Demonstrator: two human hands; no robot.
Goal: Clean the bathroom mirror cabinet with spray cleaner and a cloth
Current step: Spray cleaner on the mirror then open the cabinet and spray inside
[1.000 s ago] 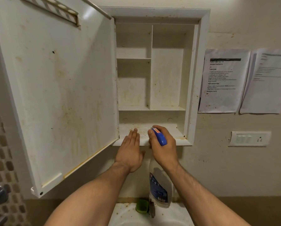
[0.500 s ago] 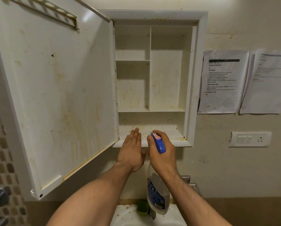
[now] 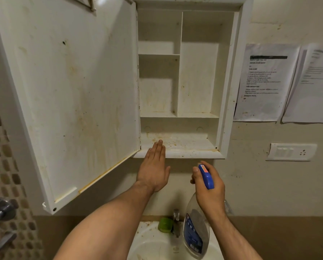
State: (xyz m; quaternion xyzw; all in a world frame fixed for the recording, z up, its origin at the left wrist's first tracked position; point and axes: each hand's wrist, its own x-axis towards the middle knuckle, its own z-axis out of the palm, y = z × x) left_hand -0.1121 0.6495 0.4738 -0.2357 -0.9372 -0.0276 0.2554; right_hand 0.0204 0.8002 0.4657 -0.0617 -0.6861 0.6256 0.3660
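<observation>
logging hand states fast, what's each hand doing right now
Left hand: open, fingers straight, tips at the cabinet ledge.
Right hand: grips the spray bottle.

Dim, warm, lit from overhead. Glare patch at top of cabinet door (image 3: 72, 100). Shadowed upper recesses in cabinet (image 3: 230, 72). Edges bowed by wide angle; overall softness.
</observation>
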